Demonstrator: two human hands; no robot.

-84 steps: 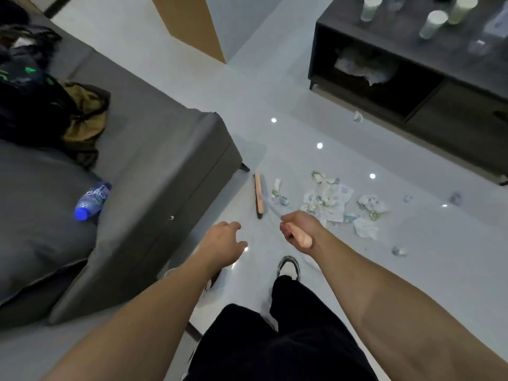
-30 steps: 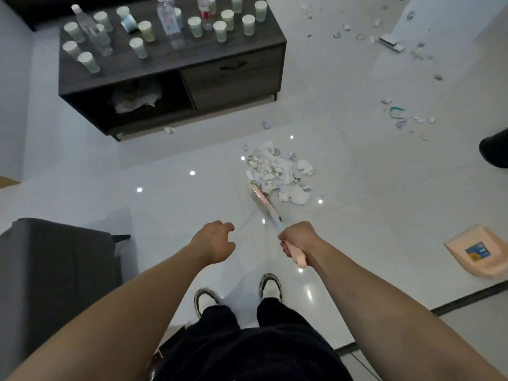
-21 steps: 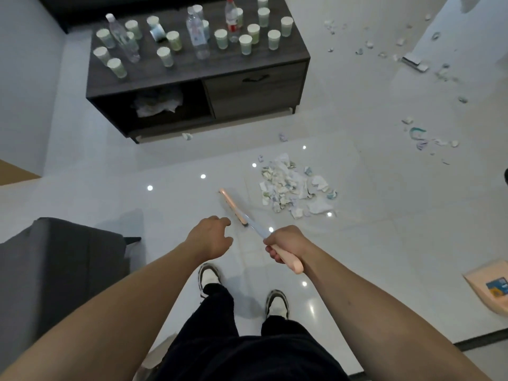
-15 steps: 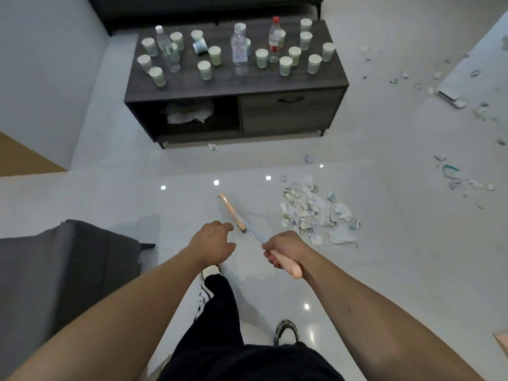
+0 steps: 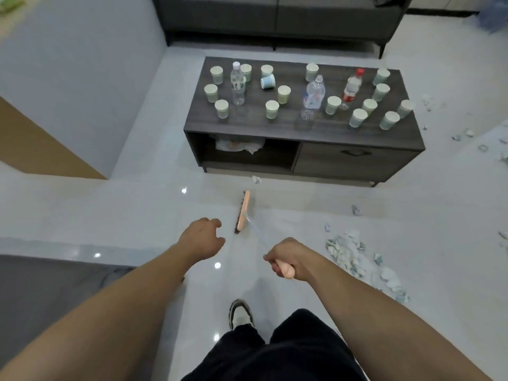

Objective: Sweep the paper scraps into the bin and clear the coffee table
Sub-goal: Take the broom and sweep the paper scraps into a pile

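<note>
My right hand [image 5: 288,259] grips the pink handle of a broom whose pink head [image 5: 243,210] rests on the white floor ahead of me, left of the swept pile of paper scraps [image 5: 357,257]. My left hand [image 5: 203,237] hangs beside the broom head with fingers loosely curled, holding nothing. A single scrap [image 5: 256,179] lies just in front of the dark coffee table [image 5: 357,158]. On the table stand several paper cups [image 5: 272,109] and three plastic bottles [image 5: 313,94]. No bin is in view.
More scraps [image 5: 467,133] litter the floor at the right, past the table's end. A grey sofa [image 5: 275,15] stands behind the table, another grey cushion [image 5: 41,292] at my lower left. A crumpled bag [image 5: 236,144] sits in the table's open shelf.
I have turned and stepped left; the broom head has left the pile and swung toward the coffee table. The pile now lies to my right. The orange dustpan has left the view.
</note>
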